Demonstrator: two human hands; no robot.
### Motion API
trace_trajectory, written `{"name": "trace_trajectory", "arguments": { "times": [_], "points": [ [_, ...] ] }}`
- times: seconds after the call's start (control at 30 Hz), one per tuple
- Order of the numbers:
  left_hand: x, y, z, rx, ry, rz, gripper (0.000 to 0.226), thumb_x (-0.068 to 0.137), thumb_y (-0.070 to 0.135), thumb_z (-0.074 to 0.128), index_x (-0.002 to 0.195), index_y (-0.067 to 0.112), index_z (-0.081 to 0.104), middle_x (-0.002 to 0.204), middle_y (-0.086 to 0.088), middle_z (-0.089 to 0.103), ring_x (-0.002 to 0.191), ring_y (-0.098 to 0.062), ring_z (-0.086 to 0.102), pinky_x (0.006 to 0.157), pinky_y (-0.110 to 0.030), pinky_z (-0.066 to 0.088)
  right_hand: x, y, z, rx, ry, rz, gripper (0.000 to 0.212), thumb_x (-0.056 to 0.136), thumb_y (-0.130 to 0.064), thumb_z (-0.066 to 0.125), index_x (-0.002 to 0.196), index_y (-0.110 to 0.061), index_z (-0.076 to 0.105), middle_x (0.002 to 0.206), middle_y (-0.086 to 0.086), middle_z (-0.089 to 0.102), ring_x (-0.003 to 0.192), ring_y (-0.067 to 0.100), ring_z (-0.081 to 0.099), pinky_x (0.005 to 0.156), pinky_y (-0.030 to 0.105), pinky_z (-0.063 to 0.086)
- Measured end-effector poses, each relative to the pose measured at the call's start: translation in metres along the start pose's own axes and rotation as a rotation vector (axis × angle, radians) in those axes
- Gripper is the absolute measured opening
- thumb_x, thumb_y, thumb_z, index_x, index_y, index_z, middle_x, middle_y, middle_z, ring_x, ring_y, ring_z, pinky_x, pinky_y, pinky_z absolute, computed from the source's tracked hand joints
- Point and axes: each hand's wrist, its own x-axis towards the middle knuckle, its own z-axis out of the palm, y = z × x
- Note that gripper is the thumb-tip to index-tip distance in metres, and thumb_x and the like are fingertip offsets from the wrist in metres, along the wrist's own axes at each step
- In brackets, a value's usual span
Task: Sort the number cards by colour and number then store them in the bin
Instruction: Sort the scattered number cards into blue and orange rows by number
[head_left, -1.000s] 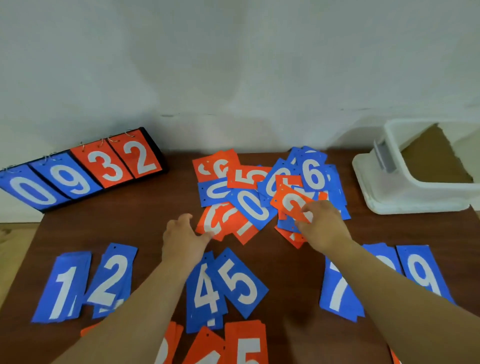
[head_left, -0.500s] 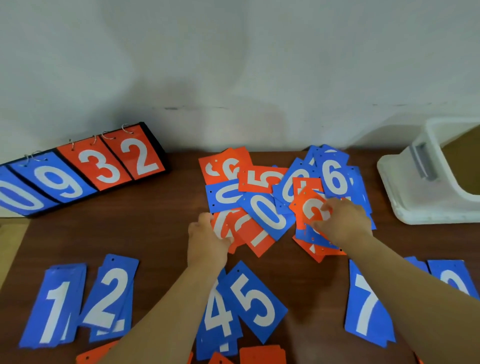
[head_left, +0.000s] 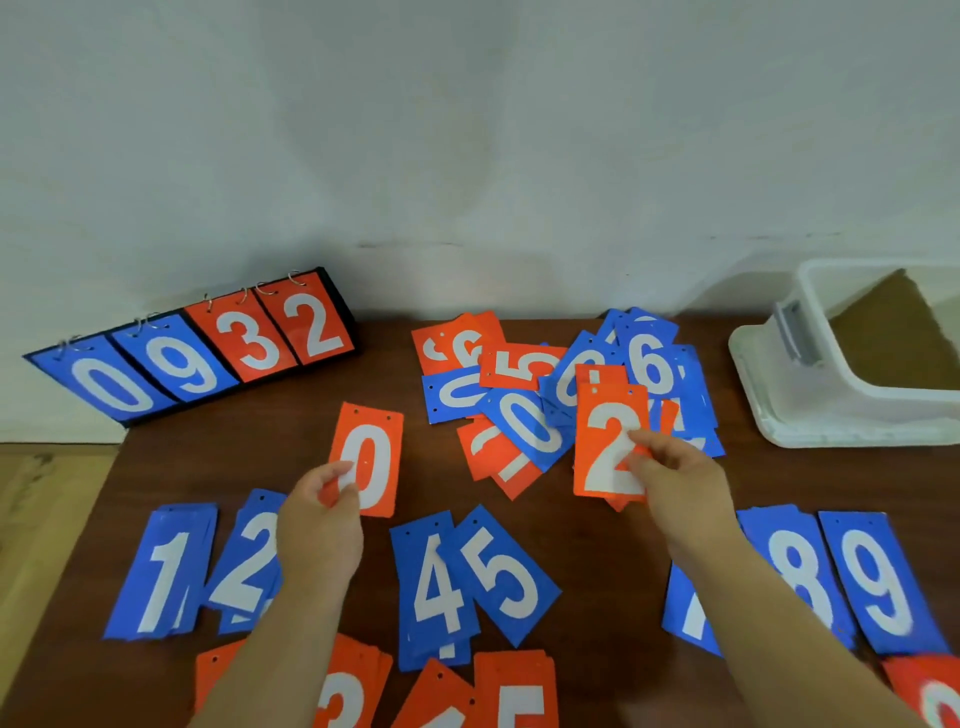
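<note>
Pinching an orange 0 card (head_left: 370, 462), my left grip (head_left: 319, 525) holds it left of the mixed pile (head_left: 524, 426) on the bench (head_left: 249, 457). My right grip (head_left: 680, 483) clamps an orange 2 card (head_left: 605, 441) over that pile.

I see the scoreboard (head_left: 197, 353) far left against the wall (head_left: 467, 156), the unsorted pile (head_left: 524, 415) at the far middle of the table (head_left: 597, 519), the bin (head_left: 810, 415) far right, and sorted stacks (head_left: 498, 571) in rows nearest me.
</note>
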Motion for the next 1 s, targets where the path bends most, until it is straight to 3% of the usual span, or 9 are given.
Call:
{"name": "trace_trajectory", "arguments": {
  "times": [0.13,0.27,0.33,0.43,0.5,0.57,0.7,0.83,1.0],
  "points": [
    [-0.053,-0.004,-0.023,-0.063,0.018,0.039,0.029,0.099,0.021,0.062,0.122,0.036,0.065,0.122,-0.003,0.065,0.098,-0.023,0.066,0.066,-0.031,0.053,-0.054,0.014,-0.012,0.066,-0.109,0.039,0.026,0.096,-0.017,0.066,0.117,-0.030,0.074,0.122,-0.002,0.067,0.107,0.016,0.066,0.071,0.020,0.051],
    [-0.129,-0.007,-0.039,-0.143,0.007,0.036,0.035,0.098,0.018,0.065,0.129,0.034,0.064,0.128,0.004,0.062,0.109,-0.017,0.064,0.072,-0.025,0.055,-0.110,0.023,-0.040,0.018,-0.214,0.034,0.025,0.096,-0.015,0.066,0.107,-0.037,0.070,0.106,-0.015,0.064,0.096,0.007,0.063,0.070,0.020,0.050],
    [-0.168,-0.015,-0.045,-0.164,-0.008,0.038,0.035,0.097,0.018,0.067,0.130,0.032,0.066,0.130,0.005,0.062,0.112,-0.016,0.063,0.072,-0.020,0.053,-0.133,0.032,-0.058,0.006,-0.245,-0.003,0.025,0.094,-0.011,0.068,0.105,-0.033,0.072,0.099,-0.008,0.067,0.088,0.009,0.066,0.068,0.022,0.053],
    [-0.217,-0.033,-0.051,-0.188,-0.037,0.030,0.033,0.097,0.017,0.068,0.126,0.031,0.068,0.120,0.005,0.066,0.092,-0.005,0.062,0.061,-0.007,0.047,-0.161,0.042,-0.084,-0.007,-0.270,-0.056,0.027,0.090,-0.008,0.071,0.109,-0.027,0.074,0.096,0.005,0.069,0.080,0.019,0.069,0.073,0.039,0.059],
    [-0.239,-0.045,-0.053,-0.197,-0.045,0.016,0.031,0.096,0.018,0.069,0.124,0.032,0.069,0.122,0.004,0.066,0.092,-0.009,0.066,0.053,-0.008,0.046,-0.176,0.047,-0.097,-0.039,-0.293,-0.066,0.027,0.090,-0.010,0.072,0.108,-0.030,0.073,0.098,0.002,0.069,0.081,0.021,0.071,0.071,0.037,0.060],
    [-0.257,-0.054,-0.057,-0.203,-0.038,0.027,0.029,0.096,0.017,0.069,0.121,0.033,0.069,0.125,0.006,0.064,0.097,-0.014,0.067,0.058,-0.012,0.053,-0.189,0.050,-0.105,-0.050,-0.308,-0.078,0.027,0.091,-0.011,0.072,0.109,-0.030,0.072,0.098,-0.001,0.069,0.081,0.018,0.070,0.070,0.032,0.061],
    [-0.270,-0.069,-0.074,-0.243,-0.028,0.019,0.031,0.097,0.021,0.068,0.123,0.037,0.067,0.122,0.004,0.068,0.100,-0.017,0.070,0.073,-0.034,0.065,-0.212,0.045,-0.100,-0.110,-0.350,-0.103,0.026,0.093,-0.015,0.071,0.111,-0.035,0.069,0.105,-0.007,0.067,0.091,0.014,0.071,0.077,0.037,0.064],
    [-0.258,-0.087,-0.091,-0.313,-0.025,0.041,0.032,0.098,0.018,0.067,0.127,0.031,0.067,0.121,0.008,0.064,0.090,-0.004,0.062,0.061,-0.013,0.053,-0.228,0.038,-0.072,-0.152,-0.356,-0.146,0.026,0.094,-0.016,0.070,0.112,-0.034,0.068,0.107,-0.010,0.067,0.091,0.010,0.070,0.076,0.033,0.064],
    [-0.212,-0.120,-0.129,-0.425,-0.036,0.008,0.033,0.096,0.015,0.067,0.126,0.027,0.069,0.126,0.004,0.064,0.106,-0.010,0.057,0.066,-0.008,0.046,-0.245,0.027,-0.005,-0.187,-0.391,-0.111,0.025,0.095,-0.016,0.069,0.106,-0.039,0.066,0.108,-0.010,0.066,0.090,0.014,0.070,0.075,0.034,0.064]
  ]
}}
